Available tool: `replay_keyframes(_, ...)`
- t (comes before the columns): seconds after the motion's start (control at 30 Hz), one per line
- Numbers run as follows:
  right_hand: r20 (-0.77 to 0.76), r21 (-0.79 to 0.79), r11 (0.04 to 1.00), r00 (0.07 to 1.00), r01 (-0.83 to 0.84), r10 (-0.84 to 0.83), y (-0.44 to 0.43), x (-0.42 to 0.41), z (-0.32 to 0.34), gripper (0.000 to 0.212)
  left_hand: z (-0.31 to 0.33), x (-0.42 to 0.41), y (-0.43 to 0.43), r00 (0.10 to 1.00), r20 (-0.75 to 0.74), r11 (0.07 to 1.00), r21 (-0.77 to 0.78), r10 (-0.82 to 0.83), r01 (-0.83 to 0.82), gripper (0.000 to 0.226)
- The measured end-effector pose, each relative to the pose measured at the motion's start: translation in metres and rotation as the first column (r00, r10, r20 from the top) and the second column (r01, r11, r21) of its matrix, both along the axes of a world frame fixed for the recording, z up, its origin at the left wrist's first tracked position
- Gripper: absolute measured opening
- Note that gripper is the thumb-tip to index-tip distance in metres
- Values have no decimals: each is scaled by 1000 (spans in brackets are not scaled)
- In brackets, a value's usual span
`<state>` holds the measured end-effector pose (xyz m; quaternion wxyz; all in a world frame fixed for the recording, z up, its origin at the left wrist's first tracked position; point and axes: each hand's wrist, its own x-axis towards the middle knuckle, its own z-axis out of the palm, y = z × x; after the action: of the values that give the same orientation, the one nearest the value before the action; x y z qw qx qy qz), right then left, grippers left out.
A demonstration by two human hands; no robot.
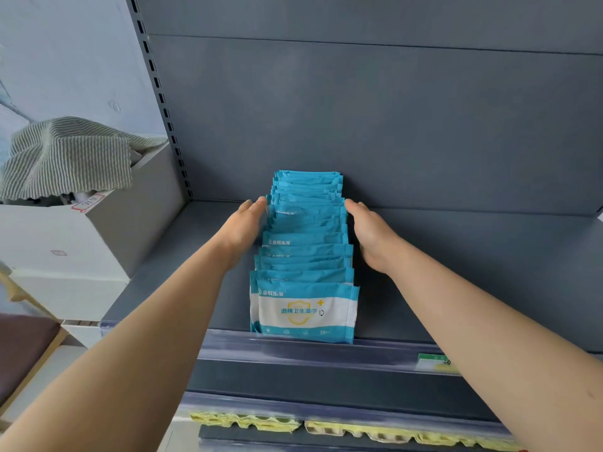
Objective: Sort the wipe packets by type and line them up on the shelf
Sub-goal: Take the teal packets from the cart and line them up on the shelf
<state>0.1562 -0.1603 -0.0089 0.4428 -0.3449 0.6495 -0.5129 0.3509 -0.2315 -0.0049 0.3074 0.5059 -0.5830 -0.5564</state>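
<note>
- Grey shelf (456, 275) carries a front-to-back row of upright blue wipe packets (305, 256)
- Right hand (372, 236): straight fingers flat against the row's right side
- Left hand (246, 223): straight fingers against its left side

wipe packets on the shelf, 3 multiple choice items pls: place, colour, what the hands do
1. Where does the row of wipe packets stand?
A. on the grey shelf
B. in a box
C. on the floor

2. Main packet colour?
A. yellow
B. teal blue with a white panel
C. red

3. The left hand and right hand?
A. both off the row
B. one lifts a packet
C. flat against the row's two sides

A: the row sits on the shelf; B: the front packet shows it; C: both hands flank the row.
</note>
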Motion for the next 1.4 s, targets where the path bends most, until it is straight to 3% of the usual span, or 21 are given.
replay_keyframes(0.03,29,28,1000,1000,-3,3,-5,1,-1,69,-1,-4,-7,999,-44,998,57,-17,20,74)
replay_keyframes(0.13,206,40,994,974,-104,93,-18,2,-10,50,4,-19,-5,983,-176,977,190,-59,93,45)
replay_keyframes(0.23,168,39,993,981,-108,100,-24,-2,-12,42,-1,-21,-10,980,-192,977,191,-58,95,43)
replay_keyframes(0.37,59,22,998,997,-54,53,-37,-14,-4,79,0,-18,-26,982,-180,990,117,-51,73,43)
replay_keyframes(0.73,-27,-37,996,996,-86,85,-69,-16,-7,35,1,-40,-36,985,-168,981,181,-31,61,38)
replay_keyframes(0.8,-135,-30,997,988,-74,70,-58,-18,-1,37,3,-37,-39,999,-27,996,80,-25,27,48)
replay_keyframes(0.87,-305,11,1000,952,-24,26,-36,-21,9,48,12,-33,-34,965,262,984,-178,21,27,55)
replay_keyframes(0.97,-511,-27,999,858,46,-53,12,-26,25,53,33,-30,-8,876,467,841,-518,121,160,47)
replay_keyframes(1.07,-678,-35,996,731,80,-83,74,-30,41,45,47,-41,37,830,549,653,-666,102,361,39)
replay_keyframes(1.23,-855,-19,988,510,151,-95,185,-45,45,41,41,-81,124,839,544,359,-780,-14,512,36)
replay_keyframes(1.4,-897,-2,946,418,324,-145,293,-78,26,40,14,-140,211,796,570,211,-769,-202,604,35)
